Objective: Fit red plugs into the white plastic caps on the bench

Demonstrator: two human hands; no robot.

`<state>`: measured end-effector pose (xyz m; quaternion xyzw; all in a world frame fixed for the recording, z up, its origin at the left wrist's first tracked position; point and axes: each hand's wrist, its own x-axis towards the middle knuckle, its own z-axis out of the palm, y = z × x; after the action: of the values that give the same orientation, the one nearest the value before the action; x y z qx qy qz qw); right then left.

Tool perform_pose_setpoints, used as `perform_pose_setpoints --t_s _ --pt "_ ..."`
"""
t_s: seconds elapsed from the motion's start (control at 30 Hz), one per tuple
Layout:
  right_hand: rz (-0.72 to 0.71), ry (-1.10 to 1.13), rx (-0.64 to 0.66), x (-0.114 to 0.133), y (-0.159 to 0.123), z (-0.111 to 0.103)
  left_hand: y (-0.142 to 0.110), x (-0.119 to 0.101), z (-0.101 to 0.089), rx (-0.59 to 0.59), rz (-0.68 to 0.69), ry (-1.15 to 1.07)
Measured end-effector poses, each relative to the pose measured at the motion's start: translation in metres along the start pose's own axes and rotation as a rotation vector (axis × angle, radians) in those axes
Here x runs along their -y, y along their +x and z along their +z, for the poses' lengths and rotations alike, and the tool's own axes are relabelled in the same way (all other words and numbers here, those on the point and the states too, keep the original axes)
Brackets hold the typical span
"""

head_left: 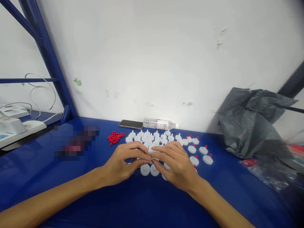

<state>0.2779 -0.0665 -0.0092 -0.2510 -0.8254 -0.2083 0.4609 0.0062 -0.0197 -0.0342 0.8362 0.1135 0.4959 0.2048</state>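
Observation:
My left hand [127,160] and my right hand [177,163] meet fingertip to fingertip above a group of white plastic nozzle caps. Both are closed in a pinch, and the fingers hide whatever is between them. White shows right behind the fingertips, but I cannot tell if it is held or lies on the table. Behind the hands, several white nozzle caps [144,138] stand spout up. Two round white caps [145,170] lie just below the fingertips. Right of my right hand are several white caps with red tips [207,159]. Small red tips [115,137] form a loose pile at the left.
A phone [130,124] and a clear plastic bottle [159,123] lie along the wall on the blue table [142,202]. A dark plastic bag [254,120] bulges at the right, beside a clear bag [270,172]. A power strip [26,131] sits far left.

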Motion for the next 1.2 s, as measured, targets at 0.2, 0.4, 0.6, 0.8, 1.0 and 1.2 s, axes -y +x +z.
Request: perform_pose_setpoints --t_s 0.2,0.4,0.6,0.8,1.0,1.2 --pt "-0.102 0.033 -0.014 0.008 0.002 -0.006 0.002 -0.014 -0.006 0.039 -0.026 -0.022" --pt "-0.163 -0.035 0.013 0.019 0.005 -0.009 0.004 -0.021 -0.011 0.222 -0.096 -0.006" --pt "-0.191 -0.014 0.014 0.018 0.006 -0.009 0.005 -0.021 -0.01 0.274 -0.238 -0.055" --pt "-0.198 -0.001 0.053 0.019 0.007 -0.011 0.003 -0.017 -0.007 0.244 -0.248 -0.099" --pt "-0.203 0.007 0.011 0.019 0.012 -0.007 0.0 -0.011 -0.004 0.241 -0.256 -0.168" --pt "-0.204 -0.001 0.039 0.019 0.009 -0.008 -0.005 -0.01 -0.005 0.211 -0.237 -0.128"
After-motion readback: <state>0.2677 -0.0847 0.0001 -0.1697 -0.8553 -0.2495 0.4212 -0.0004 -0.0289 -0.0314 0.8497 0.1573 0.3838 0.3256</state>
